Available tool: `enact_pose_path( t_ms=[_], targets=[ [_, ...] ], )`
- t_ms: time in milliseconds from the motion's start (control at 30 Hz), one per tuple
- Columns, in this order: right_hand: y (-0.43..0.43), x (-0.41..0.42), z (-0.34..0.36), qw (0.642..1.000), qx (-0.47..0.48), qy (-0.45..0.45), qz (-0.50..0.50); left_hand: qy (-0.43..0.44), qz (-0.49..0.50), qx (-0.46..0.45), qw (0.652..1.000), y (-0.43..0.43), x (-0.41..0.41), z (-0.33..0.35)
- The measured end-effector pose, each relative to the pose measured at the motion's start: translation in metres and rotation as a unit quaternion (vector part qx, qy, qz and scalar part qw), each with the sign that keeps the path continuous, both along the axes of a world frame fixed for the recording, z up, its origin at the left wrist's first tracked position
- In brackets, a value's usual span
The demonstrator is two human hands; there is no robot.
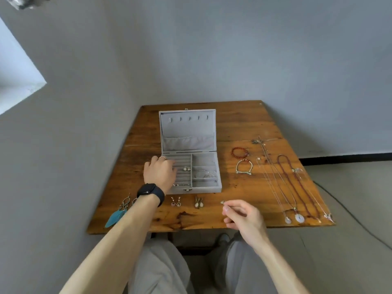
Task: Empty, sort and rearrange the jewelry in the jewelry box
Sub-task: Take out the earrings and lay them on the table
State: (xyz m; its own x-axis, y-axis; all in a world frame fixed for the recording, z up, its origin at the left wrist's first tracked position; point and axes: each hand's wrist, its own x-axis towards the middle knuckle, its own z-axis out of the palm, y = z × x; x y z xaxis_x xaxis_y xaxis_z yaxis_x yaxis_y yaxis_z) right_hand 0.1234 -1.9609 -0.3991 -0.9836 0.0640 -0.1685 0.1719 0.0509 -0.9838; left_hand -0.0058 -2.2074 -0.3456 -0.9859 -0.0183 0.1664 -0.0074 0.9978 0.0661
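A grey velvet jewelry box (206, 188) lies open on the wooden table (244, 124), lid upright. My left hand (160, 171), with a ring and a black watch, rests on the box's left ring-slot section, fingers curled down into it. Small earrings (186, 168) sit in the slots, and a thin bangle (206, 174) lies in the right compartment. My right hand (241, 215) hovers over the table's front edge, thumb and forefinger pinched beside a small earring (222, 202). Whether it grips anything is unclear.
Teal feather earrings (117, 213), a drop pair (176, 202) and a pale pair (199, 203) line the front. Right of the box lie a red bead bracelet (239, 152), a corded bracelet (244, 166) and several long necklaces (292, 187) reaching the front right edge.
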Motion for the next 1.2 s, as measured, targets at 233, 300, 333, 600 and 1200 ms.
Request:
enact_pose_path(
  t_ms=[233,300,333,600,1200],
  targets=[
    [0.003,0.002,-0.003,1.000,-0.027,-0.007,-0.004,0.003,-0.001,-0.009,1.000,0.001,-0.003,-0.006],
    [0.003,0.002,-0.004,0.999,-0.031,-0.007,-0.006,0.005,0.002,0.042,0.999,0.004,0.005,-0.003],
    [0.004,0.001,-0.003,0.999,-0.038,-0.009,-0.006,0.011,0.000,0.077,0.997,0.007,0.010,-0.001],
    [0.028,0.000,-0.003,0.991,0.077,0.041,-0.102,-0.015,-0.136,0.240,0.961,0.076,0.062,0.002],
    [0.054,-0.014,-0.012,0.921,0.370,0.098,-0.073,-0.023,-0.146,0.127,0.981,0.142,0.076,-0.044]
  ],
)
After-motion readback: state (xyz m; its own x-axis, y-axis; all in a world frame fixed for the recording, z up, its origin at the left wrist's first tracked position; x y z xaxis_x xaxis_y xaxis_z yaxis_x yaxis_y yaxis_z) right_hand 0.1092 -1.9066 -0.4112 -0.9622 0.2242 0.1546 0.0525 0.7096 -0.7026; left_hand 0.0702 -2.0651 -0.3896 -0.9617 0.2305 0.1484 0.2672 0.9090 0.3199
